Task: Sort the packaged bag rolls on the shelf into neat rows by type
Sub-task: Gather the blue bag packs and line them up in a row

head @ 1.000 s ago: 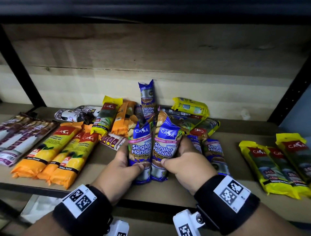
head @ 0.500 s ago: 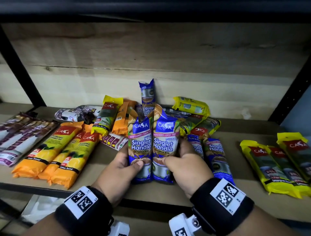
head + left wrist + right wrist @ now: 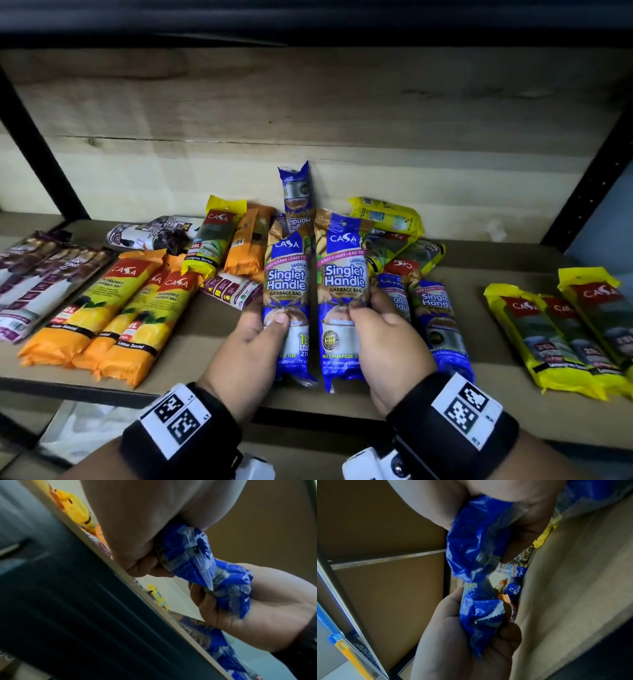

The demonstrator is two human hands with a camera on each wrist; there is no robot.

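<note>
My left hand (image 3: 270,323) grips a blue "Singlet Handle" pack (image 3: 287,284) by its lower half, thumb on the front. My right hand (image 3: 364,308) grips a second blue pack (image 3: 344,284) the same way. The two are held side by side above the shelf's front, a narrow gap between them. The left wrist view shows the left hand's pack (image 3: 185,550) crumpled in the palm, and the right wrist view the right hand's pack (image 3: 476,540). Two more blue packs (image 3: 435,318) lie just right of my right hand. Another blue pack (image 3: 296,195) leans on the back wall.
Orange packs (image 3: 113,308) lie in a row at the left, purple-white packs (image 3: 30,284) beyond them. Yellow-green packs (image 3: 565,329) lie in a row at the right. A mixed pile (image 3: 239,240) sits behind my hands. Bare shelf board (image 3: 479,394) shows between the blue and yellow-green packs.
The two held blue packs were tilted and overlapping; now they stand parallel with a gap between them. Both hands keep their grip and have barely shifted.
</note>
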